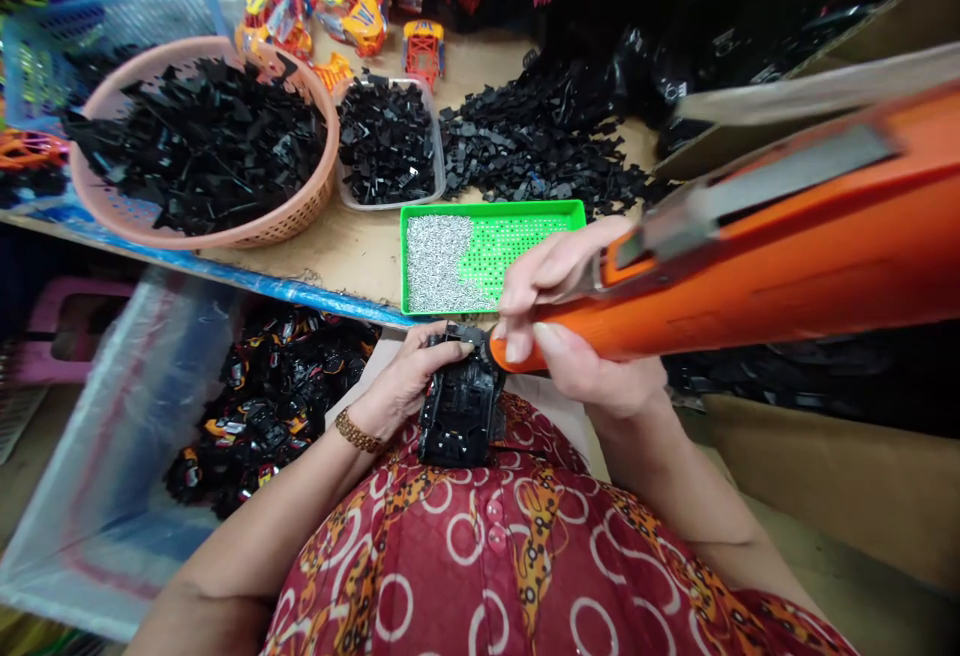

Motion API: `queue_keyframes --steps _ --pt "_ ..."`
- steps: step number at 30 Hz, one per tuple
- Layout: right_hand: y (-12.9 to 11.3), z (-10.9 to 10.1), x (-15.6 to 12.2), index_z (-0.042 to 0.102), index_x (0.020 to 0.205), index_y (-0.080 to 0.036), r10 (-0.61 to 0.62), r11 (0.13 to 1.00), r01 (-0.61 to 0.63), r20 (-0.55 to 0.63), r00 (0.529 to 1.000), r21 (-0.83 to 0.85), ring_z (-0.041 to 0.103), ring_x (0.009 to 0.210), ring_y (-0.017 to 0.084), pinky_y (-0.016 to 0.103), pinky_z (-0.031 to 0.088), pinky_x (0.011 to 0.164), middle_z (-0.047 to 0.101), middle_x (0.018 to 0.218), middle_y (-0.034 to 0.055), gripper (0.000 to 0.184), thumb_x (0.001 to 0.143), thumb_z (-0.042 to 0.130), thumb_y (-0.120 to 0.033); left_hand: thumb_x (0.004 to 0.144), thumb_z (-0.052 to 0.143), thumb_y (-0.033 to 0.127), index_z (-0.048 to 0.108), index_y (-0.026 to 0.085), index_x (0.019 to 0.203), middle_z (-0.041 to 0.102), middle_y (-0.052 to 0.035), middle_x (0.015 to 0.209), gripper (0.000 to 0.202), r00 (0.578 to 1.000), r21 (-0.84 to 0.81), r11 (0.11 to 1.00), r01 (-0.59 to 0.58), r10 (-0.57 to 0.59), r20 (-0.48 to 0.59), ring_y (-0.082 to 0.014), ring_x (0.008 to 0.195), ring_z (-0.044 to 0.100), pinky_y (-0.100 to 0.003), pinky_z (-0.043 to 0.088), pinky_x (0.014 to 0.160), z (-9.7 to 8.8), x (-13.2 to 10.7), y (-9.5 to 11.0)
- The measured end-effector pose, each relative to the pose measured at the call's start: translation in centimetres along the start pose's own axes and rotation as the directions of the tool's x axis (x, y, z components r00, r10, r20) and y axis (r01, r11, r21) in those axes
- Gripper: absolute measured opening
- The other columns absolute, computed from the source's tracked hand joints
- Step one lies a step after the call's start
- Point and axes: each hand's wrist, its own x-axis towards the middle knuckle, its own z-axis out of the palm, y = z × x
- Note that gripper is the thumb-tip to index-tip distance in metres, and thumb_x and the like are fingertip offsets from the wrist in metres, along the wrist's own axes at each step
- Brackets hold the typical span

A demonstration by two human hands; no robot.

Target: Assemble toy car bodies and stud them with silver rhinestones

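Workbench [360, 256] is being crowded by loose black parts [510, 141]; green tray [525, 210] of silver pieces [439, 261] is being stationed at the near edge, presumably for easy reach. Before the patterned garment [480, 556], black toy chassis [457, 416] is being pinched by the left hand [412, 371], thumb on top, apparently for steadiness; orange tool [712, 286] is being clasped in the right hand [589, 374], its end being held at the chassis corner, contact unclear

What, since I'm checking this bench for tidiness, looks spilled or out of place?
The loose black pieces lie heaped straight on the table, beside the clear tub that holds similar ones. Spilled or put there deliberately, I cannot tell.
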Motion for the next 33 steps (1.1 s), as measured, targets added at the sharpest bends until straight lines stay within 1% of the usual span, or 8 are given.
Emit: queue_keyframes --steps 3,6,8,11,15,19,26,33 --pt "-1.3 -1.4 1.5 0.065 0.107 -0.033 -0.138 0.99 0.138 0.013 0.99 0.021 0.061 0.051 0.01 0.029 0.057 0.05 0.071 0.096 -0.0038 0.025 0.085 0.073 -0.023 0.058 0.087 0.028 0.075 0.016 0.079 0.071 0.0006 0.07 0.027 0.998 0.012 1.0 0.01 -0.011 0.056 -0.013 0.059 0.061 -0.025 0.047 0.061 -0.5 0.5 -0.2" --pt "-1.8 -3.4 2.9 0.072 0.109 -0.034 -0.215 0.975 0.211 -0.068 0.974 -0.069 0.06 0.052 0.01 0.029 0.054 0.049 0.074 0.101 -0.0039 0.029 0.082 0.079 -0.028 0.062 0.085 0.03 0.077 0.016 0.086 0.072 -0.0008 0.07 0.029 0.995 0.032 0.999 -0.003 0.0 0.099 -0.0133 0.057 0.061 -0.025 0.046 0.058 -1.2 1.3 -0.6" --pt "-1.2 -4.6 3.5 0.074 0.105 -0.032 -0.235 0.969 0.221 -0.136 0.962 -0.114 0.06 0.054 0.011 0.029 0.052 0.052 0.074 0.099 -0.0042 0.028 0.078 0.082 -0.028 0.064 0.085 0.031 0.077 0.017 0.089 0.073 -0.0018 0.073 0.03 0.994 0.024 1.0 -0.009 0.006 0.108 -0.0143 0.059 0.062 -0.026 0.047 0.059 -1.4 1.6 -0.8" --pt "0.6 -5.5 3.6 0.073 0.101 -0.032 -0.207 0.974 0.184 -0.187 0.96 -0.132 0.061 0.055 0.011 0.029 0.054 0.057 0.072 0.093 -0.0047 0.025 0.078 0.082 -0.029 0.063 0.086 0.031 0.077 0.017 0.085 0.073 -0.0012 0.073 0.028 0.994 0.004 1.0 -0.001 0.0 0.105 -0.0147 0.061 0.063 -0.026 0.048 0.061 -1.1 1.4 -0.6" --pt "3.1 -5.4 3.3 0.067 0.102 -0.033 -0.175 0.971 0.14 -0.182 0.968 -0.193 0.062 0.054 0.011 0.029 0.056 0.058 0.072 0.095 -0.005 0.024 0.081 0.079 -0.036 0.063 0.086 0.027 0.074 0.019 0.077 0.071 0.0019 0.07 0.02 0.999 -0.009 1.0 0.005 -0.005 0.034 -0.0129 0.062 0.061 -0.025 0.047 0.062 -0.5 0.6 0.1" --pt "3.9 -5.0 3.1 0.066 0.1 -0.031 -0.152 0.967 0.11 -0.176 0.973 -0.228 0.062 0.056 0.011 0.029 0.056 0.058 0.071 0.095 -0.0051 0.024 0.082 0.079 -0.041 0.059 0.088 0.028 0.075 0.019 0.078 0.071 0.0029 0.07 0.025 0.999 -0.012 0.999 0.036 -0.036 -0.002 -0.0129 0.061 0.061 -0.025 0.048 0.062 -0.2 0.4 0.5" --pt "4.5 -4.9 3.0 0.069 0.103 -0.033 -0.122 0.983 0.094 -0.184 0.975 -0.157 0.064 0.059 0.009 0.025 0.056 0.06 0.072 0.094 -0.0061 0.026 0.079 0.078 -0.025 0.057 0.09 0.03 0.077 0.019 0.08 0.071 0.0032 0.07 0.029 0.999 -0.022 0.998 0.051 -0.052 -0.015 -0.012 0.061 0.061 -0.023 0.048 0.06 0.0 0.3 0.5" --pt "4.9 -5.1 2.9 0.068 0.102 -0.034 -0.14 0.97 0.1 -0.174 0.975 -0.221 0.064 0.058 0.011 0.026 0.057 0.058 0.073 0.095 -0.0054 0.026 0.079 0.076 -0.025 0.057 0.09 0.033 0.076 0.017 0.084 0.071 0.0019 0.072 0.034 0.998 0.004 0.998 0.065 -0.065 0.018 -0.0118 0.061 0.061 -0.022 0.048 0.059 -0.2 0.6 0.5"
